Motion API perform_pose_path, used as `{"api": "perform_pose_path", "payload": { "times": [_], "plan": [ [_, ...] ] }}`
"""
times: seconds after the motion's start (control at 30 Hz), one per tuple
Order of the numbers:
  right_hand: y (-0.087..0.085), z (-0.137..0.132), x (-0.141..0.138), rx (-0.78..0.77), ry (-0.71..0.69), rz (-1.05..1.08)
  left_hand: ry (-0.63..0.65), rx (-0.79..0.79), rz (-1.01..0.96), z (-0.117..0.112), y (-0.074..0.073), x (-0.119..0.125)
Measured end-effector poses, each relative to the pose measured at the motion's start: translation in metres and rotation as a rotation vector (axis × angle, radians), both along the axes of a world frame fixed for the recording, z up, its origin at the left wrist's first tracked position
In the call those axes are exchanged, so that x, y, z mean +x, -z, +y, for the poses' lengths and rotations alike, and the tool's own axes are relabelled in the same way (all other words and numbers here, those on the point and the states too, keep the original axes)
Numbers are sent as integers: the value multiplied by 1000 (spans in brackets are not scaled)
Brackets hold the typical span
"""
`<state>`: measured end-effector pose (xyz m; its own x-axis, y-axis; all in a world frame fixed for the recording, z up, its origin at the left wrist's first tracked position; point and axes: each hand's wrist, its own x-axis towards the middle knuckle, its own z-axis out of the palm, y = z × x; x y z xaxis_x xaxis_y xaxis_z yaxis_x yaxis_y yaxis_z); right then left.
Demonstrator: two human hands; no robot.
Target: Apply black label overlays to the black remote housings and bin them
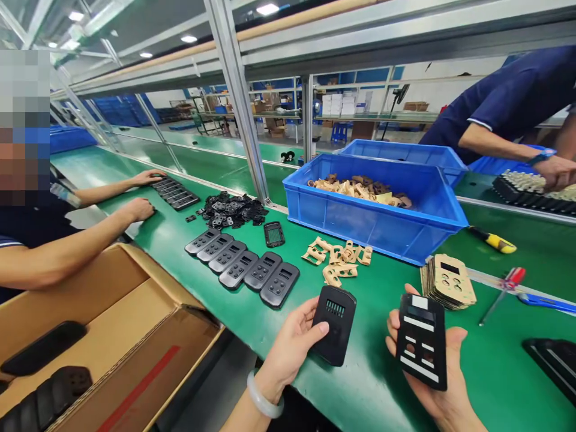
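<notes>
My left hand [288, 348] grips a black plastic remote housing [334, 324] by its left edge, just above the front edge of the green table [382, 384]. My right hand [434, 384] cradles a flat black faceplate [422, 340] with white strips and cut-outs, held upright in the palm. A row of several black remote housings [243, 267] lies on the table to the left of my hands. Loose tan rubber keypads [339, 259] sit just beyond the left hand. A stack of tan adhesive sheets [447, 282] lies behind the right hand.
A blue bin [373, 219] of tan and brown parts stands behind. A pile of small black parts [231, 210] lies at the left. A cardboard box [112, 336] sits at lower left. A red-handled screwdriver [504, 288] and a yellow-handled tool [492, 240] lie right. Co-workers work at the left and upper right.
</notes>
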<state>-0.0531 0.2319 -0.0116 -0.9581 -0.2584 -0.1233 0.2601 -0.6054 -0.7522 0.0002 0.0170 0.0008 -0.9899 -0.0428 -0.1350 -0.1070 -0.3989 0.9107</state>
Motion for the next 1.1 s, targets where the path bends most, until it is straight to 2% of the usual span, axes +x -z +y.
{"api": "perform_pose_path", "payload": {
  "times": [0.13, 0.3, 0.37, 0.53, 0.67, 0.8, 0.9, 1.1],
  "plan": [
    [-5, -3, 1, -73, -44, -61, 2, 176, -128, 14, 4, 4],
    [-9, -7, 3, -90, -97, -150, -8, 277, -178, 21, 5, 6],
    [-11, -10, 3, -13, -75, -145, -18, 328, -208, 23, 6, 7],
    [-7, -14, 4, 293, -61, -7, -3, 412, -242, 27, 7, 9],
    [2, -16, 6, 466, -83, 145, 31, 420, -236, 28, 9, 9],
    [6, -17, 9, 504, -132, 200, 54, 405, -245, 30, 11, 10],
    [2, -16, 9, 468, -114, 163, 50, 371, -241, 31, 12, 10],
    [-12, -9, 2, 324, 47, -8, -29, 190, -192, 31, 11, 11]
  ]
}}
